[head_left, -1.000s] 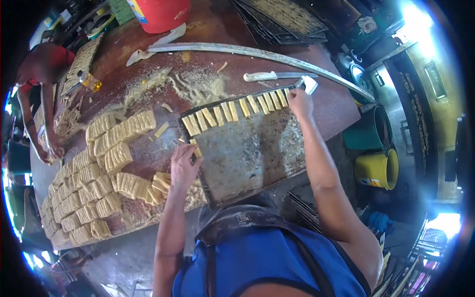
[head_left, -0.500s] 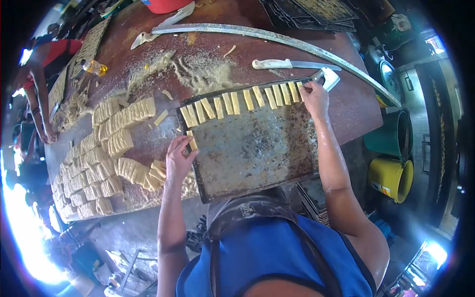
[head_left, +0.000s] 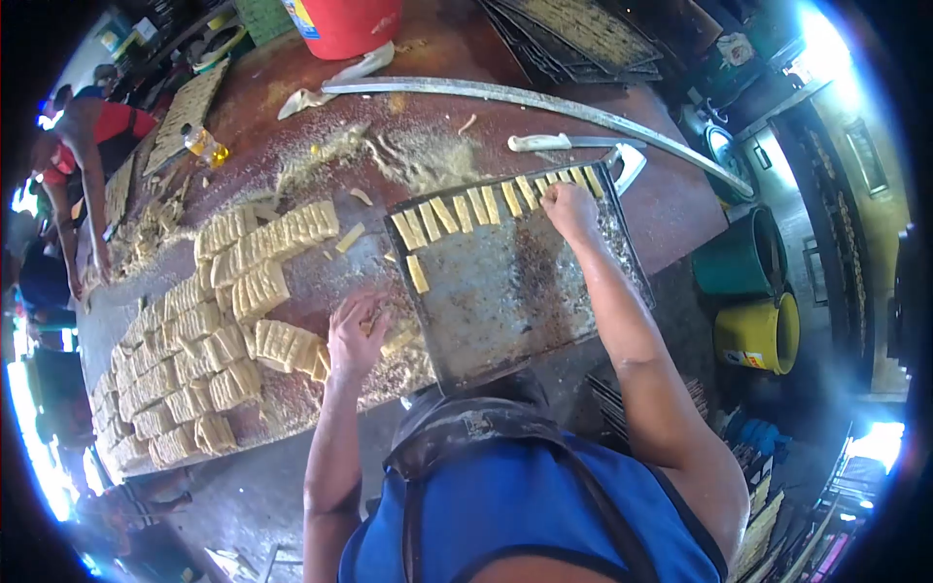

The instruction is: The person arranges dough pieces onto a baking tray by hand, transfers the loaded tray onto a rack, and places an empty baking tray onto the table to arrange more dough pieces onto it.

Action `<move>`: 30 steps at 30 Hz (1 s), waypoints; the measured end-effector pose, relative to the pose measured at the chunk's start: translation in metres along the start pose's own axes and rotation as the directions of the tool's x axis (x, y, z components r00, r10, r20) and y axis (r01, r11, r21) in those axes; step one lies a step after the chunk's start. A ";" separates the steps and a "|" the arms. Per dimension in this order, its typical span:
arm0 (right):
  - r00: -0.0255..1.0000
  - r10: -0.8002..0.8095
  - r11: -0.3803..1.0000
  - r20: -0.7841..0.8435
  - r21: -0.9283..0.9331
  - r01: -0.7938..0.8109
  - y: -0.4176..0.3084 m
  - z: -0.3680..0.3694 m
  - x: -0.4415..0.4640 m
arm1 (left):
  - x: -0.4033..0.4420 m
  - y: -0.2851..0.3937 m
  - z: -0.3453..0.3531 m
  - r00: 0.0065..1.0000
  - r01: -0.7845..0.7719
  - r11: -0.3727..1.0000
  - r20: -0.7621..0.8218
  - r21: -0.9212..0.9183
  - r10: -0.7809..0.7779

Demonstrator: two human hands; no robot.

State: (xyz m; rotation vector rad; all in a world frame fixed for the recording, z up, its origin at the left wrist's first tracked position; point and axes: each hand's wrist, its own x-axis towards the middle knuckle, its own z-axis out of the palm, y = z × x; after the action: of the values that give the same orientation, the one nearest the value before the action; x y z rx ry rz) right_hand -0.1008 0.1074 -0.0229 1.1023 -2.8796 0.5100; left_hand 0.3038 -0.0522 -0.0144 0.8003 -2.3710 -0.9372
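Observation:
A dark baking tray lies at the table's front edge, with a row of pale dough strips along its far side. One more dough strip lies apart near its left edge. My right hand is over the right part of the row, fingers closed at a strip they partly hide. My left hand rests low over the floury table left of the tray, fingers apart, close to a loose strip. Stacked dough strips cover the table further left.
A long curved metal bar and a white-handled knife lie beyond the tray. A red bucket and an oil bottle stand further back. Green and yellow buckets stand at right. Another person leans over the table at left.
My left hand has left the strip on the tray's left side and moved onto the table. My right hand has shifted left along the row. The view has turned slightly.

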 end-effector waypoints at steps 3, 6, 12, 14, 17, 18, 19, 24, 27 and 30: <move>0.992 0.056 0.983 0.115 -0.182 -0.034 -0.012 -0.004 0.002 | -0.005 -0.002 -0.008 0.998 -0.059 0.997 -0.011 0.044 0.060; 0.991 0.098 0.992 0.092 -0.088 -0.090 -0.010 -0.012 0.007 | 0.000 0.003 0.000 0.996 -0.068 0.995 -0.055 0.073 0.072; 0.983 0.041 0.984 0.181 0.162 -0.071 0.030 -0.001 0.026 | 0.016 0.024 0.038 0.993 -0.021 0.996 -0.115 0.083 0.031; 0.986 0.054 0.975 0.155 0.204 -0.085 0.042 0.004 0.027 | 0.018 0.034 0.049 0.993 0.053 0.998 -0.111 0.035 -0.049; 0.992 0.001 0.976 0.126 0.217 -0.029 0.030 -0.009 0.020 | 0.016 0.045 0.063 0.976 0.138 0.989 -0.176 0.044 -0.128; 0.990 -0.001 0.975 0.140 0.221 -0.030 0.024 -0.012 0.019 | 0.014 0.049 0.067 0.975 0.151 0.987 -0.172 0.050 -0.140; 0.986 0.002 0.989 0.166 0.143 -0.027 0.018 -0.016 0.019 | 0.012 0.054 0.070 0.971 0.168 0.985 -0.182 0.044 -0.157; 0.962 -0.004 0.997 0.272 0.075 -0.017 0.013 -0.015 0.026 | 0.002 0.067 0.070 0.960 0.229 0.973 -0.164 -0.008 -0.227; 0.986 -0.012 0.990 0.167 0.139 -0.012 0.018 -0.007 0.027 | -0.010 0.055 0.064 0.948 0.236 0.972 -0.219 -0.004 -0.231; 0.982 -0.037 0.997 0.184 0.077 0.023 0.018 -0.009 0.027 | -0.032 0.043 0.036 0.891 0.363 0.932 -0.294 0.007 -0.345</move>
State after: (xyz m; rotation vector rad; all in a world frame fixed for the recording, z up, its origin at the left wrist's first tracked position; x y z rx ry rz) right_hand -0.1341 0.1051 -0.0163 1.2662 -3.0183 0.5449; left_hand 0.2902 0.0106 -0.0138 1.3326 -2.0437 -0.8179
